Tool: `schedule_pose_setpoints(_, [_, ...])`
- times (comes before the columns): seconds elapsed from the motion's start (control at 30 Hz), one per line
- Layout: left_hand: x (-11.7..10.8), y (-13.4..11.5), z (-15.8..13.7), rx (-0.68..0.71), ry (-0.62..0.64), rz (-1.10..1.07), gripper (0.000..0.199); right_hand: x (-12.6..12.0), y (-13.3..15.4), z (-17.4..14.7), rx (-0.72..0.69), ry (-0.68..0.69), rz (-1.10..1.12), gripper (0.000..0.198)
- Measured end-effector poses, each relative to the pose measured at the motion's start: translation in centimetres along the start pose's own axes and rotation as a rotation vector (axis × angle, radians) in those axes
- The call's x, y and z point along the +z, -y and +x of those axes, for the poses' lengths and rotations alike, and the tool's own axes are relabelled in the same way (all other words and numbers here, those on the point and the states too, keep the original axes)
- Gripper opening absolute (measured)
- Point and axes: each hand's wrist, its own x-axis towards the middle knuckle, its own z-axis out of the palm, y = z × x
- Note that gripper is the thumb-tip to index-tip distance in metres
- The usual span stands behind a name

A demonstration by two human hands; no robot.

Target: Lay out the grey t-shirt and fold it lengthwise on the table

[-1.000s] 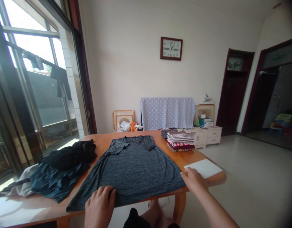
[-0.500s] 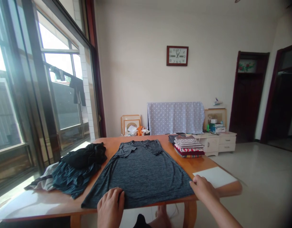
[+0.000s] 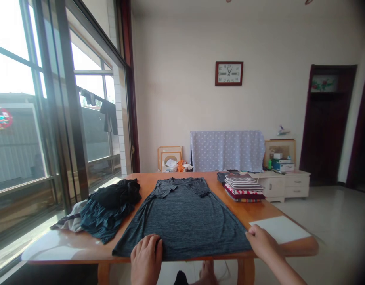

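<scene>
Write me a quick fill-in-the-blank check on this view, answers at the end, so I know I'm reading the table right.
The shirt lies between the rumpled pile on the ____ and the folded stack.
The right hand is nearer than the left hand to the flat, plain ____ sheet.
Near the top of the stack is a cloth with a dark-and-white ____ pattern.
The framed object with numerals on the wall is a ____.

Missing words: left; white; striped; clock.

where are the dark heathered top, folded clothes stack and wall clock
Dark heathered top [image 3: 185,221]: head view, middle of its body
Folded clothes stack [image 3: 244,191]: head view, its near side
Wall clock [image 3: 229,73]: head view, centre of its dial
</scene>
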Motion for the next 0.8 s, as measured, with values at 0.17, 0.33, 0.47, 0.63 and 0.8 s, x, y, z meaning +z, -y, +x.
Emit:
schedule_pose_setpoints(0.17, [-1.5,-1.6,0.6,-0.060,0.087,0.020,0.031,0.0,1.0,-0.2,-0.005,-0.025,0.135,0.022])
schedule_pose_setpoints(0.33, [-2.5,-5.8,2.1,-0.006,0.114,-0.091,0.031,0.3,2.8,-0.3,-0.020,-0.049,0.322,0.015])
schedule_pose_setpoints(0.47, [-0.7,-10.0,3.8,0.125,0.326,-0.492,0.027,0.4,5.4,-0.6,-0.047,-0.048,0.560,0.021])
schedule_pose_setpoints(0.63, [3.0,-14.8,5.2,0.073,0.596,-0.945,0.043,0.0,9.6,-1.0,-0.091,0.044,0.789,0.031])
schedule_pose_setpoints(0.8, [4.7,-16.9,6.5,-0.003,0.637,-1.088,0.064,-0.1,13.8,-1.1,-0.099,0.213,0.921,0.032])
